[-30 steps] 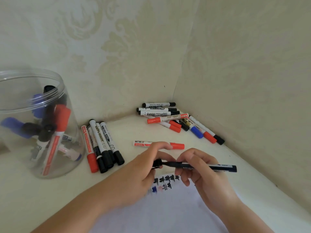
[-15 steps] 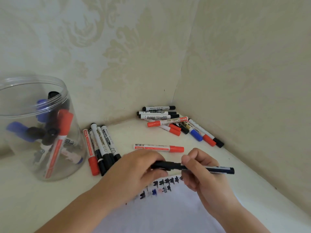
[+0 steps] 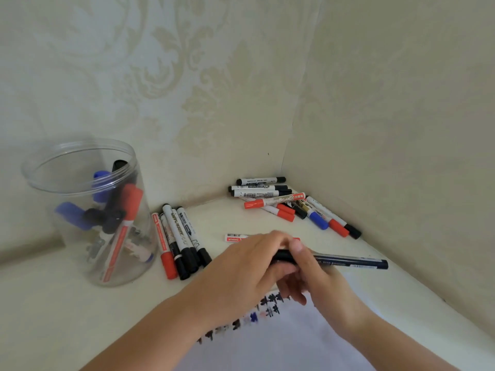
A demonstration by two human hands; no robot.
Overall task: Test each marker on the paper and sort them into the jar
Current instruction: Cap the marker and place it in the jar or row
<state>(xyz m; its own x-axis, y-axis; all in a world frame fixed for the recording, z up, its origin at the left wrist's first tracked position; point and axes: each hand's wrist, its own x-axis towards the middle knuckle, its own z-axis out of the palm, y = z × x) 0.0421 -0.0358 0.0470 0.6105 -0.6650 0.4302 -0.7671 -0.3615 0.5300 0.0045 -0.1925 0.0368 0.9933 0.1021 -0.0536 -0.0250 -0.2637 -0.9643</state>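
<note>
The dark marker point(image 3: 348, 261) lies flat across both hands point(image 3: 278, 266), just above the paper point(image 3: 281, 344). The left hand point(image 3: 241, 271) is curled around its cap end, and the right hand point(image 3: 310, 269) pinches the barrel beside it. I think the cap is going on or coming off; I cannot tell which. If the cap is coming off, the next move is a small scribble on the paper, near the row of little marks point(image 3: 265, 306) under the hands. If it is going on, the marker goes into the jar point(image 3: 80, 159).

The jar stands well to the left of the hands. It is clear and open at the top. Inside are several markers, with red, blue and black caps, leaning this way and that.

Between the jar and the hands lies a small row of markers point(image 3: 179, 239). A bigger pile point(image 3: 289, 204) sits beyond the hands, in the corner of the bench point(image 3: 53, 303). One red marker point(image 3: 234, 237) lies just behind the hands, partly hidden.
</note>
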